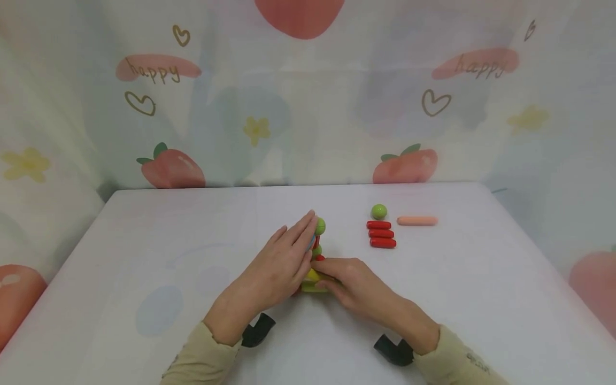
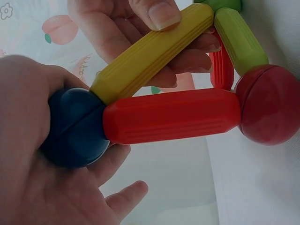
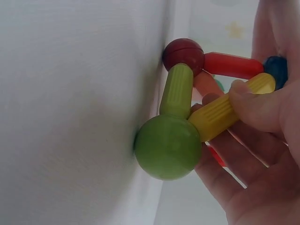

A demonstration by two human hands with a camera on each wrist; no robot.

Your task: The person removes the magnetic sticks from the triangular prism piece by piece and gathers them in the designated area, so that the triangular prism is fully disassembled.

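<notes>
A toy frame of coloured rods and balls stands on the table between both hands. My right hand [image 1: 358, 280] pinches a yellow rod [image 3: 220, 115] between thumb and fingers; this rod slopes from a green ball [image 3: 168, 147] on the table up to a blue ball [image 2: 75, 126]. My left hand [image 1: 274, 264], fingers straight, lies along the frame's left side, its palm side touching the blue ball. A red rod [image 2: 171, 117] joins the blue ball to a dark red ball [image 2: 269, 104], and a green rod [image 3: 177, 91] links the two lower balls. The hands partly hide the frame's far side.
Right of the frame lie a loose green ball [image 1: 379, 212], three red rods [image 1: 381, 233] side by side and a longer peach rod [image 1: 417, 221]. A dark curved piece [image 1: 258, 330] is beside the left wrist, another dark piece [image 1: 393, 350] beside the right. A printed curtain [image 1: 308, 107] hangs behind the white table.
</notes>
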